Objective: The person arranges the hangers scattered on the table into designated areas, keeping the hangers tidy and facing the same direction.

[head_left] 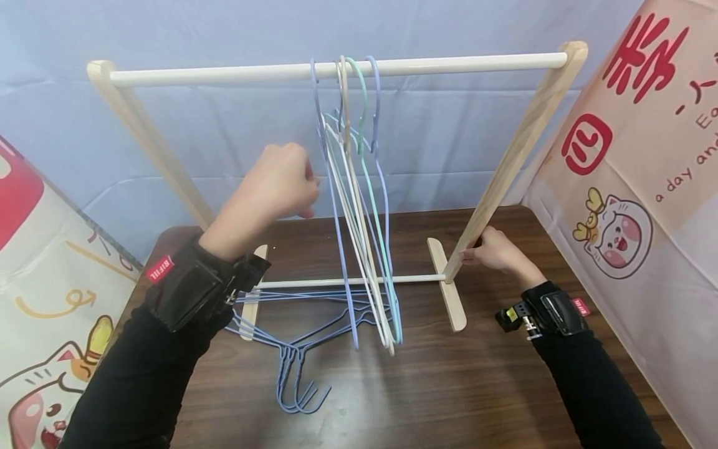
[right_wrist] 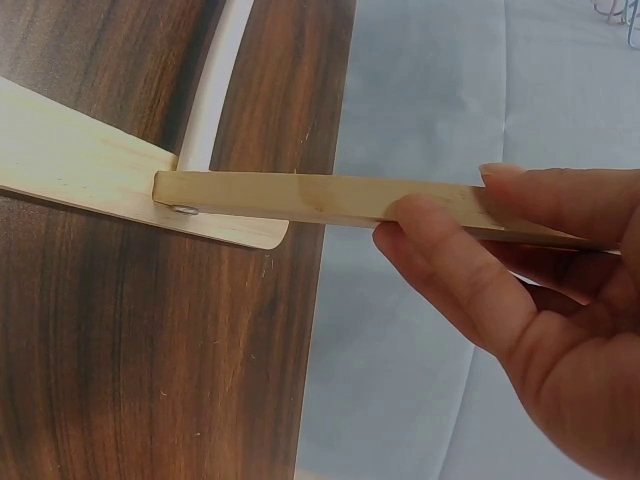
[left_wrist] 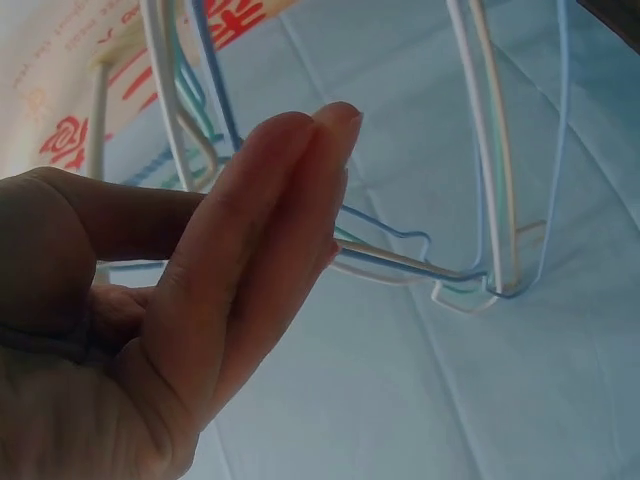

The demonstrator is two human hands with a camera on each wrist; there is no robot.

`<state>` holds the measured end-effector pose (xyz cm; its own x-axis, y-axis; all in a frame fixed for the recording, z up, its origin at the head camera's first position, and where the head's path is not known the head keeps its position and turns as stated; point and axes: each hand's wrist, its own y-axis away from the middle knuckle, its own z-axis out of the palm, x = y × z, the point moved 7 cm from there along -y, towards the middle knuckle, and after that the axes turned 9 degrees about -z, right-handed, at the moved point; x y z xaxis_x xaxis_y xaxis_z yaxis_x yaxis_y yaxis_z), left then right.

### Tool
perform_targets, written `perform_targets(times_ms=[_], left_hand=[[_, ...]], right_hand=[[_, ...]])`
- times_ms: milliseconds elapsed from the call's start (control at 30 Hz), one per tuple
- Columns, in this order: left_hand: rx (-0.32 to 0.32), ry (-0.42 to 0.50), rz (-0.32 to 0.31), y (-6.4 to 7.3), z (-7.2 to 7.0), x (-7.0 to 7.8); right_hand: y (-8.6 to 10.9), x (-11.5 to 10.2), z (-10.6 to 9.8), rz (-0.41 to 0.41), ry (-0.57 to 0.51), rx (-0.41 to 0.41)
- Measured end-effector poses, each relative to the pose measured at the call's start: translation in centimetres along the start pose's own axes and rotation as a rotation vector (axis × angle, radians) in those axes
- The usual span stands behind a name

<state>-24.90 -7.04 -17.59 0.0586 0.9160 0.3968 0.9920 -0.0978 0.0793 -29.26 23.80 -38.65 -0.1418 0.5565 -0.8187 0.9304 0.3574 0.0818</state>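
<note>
The left hand is raised; the right hand pinches lower down.

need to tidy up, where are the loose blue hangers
In the head view, the loose blue hangers lie mostly left of centre on the table, before the lower white bar.

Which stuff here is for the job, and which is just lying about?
Probably for the job:
Wooden rack, gripped by the right hand
Hanging hangers, beside the left hand
Blue hangers on the table, perhaps spares

Just around:
Pale blue cloth behind
Cartoon cloths at both sides
Black wrist straps, only worn
</note>
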Motion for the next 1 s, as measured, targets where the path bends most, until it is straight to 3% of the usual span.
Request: perform_targets(times_ms=[533, 700, 1000], left_hand=[[0.008, -0.077, -0.028, -0.3, 2.1, -4.7], [-0.029, -0.076, -0.067, -0.6, 3.3, -7.0], [-0.159, -0.079, -0.135, -1.5, 6.7, -11.6]], right_hand=[[0.0, 0.0, 0.1, 0.004, -0.016, -0.007], [0.1, 0.1, 0.0, 0.000, -0.006, -0.005], [0.0, 0.2, 0.0, -0.002, 0.007, -0.016]])
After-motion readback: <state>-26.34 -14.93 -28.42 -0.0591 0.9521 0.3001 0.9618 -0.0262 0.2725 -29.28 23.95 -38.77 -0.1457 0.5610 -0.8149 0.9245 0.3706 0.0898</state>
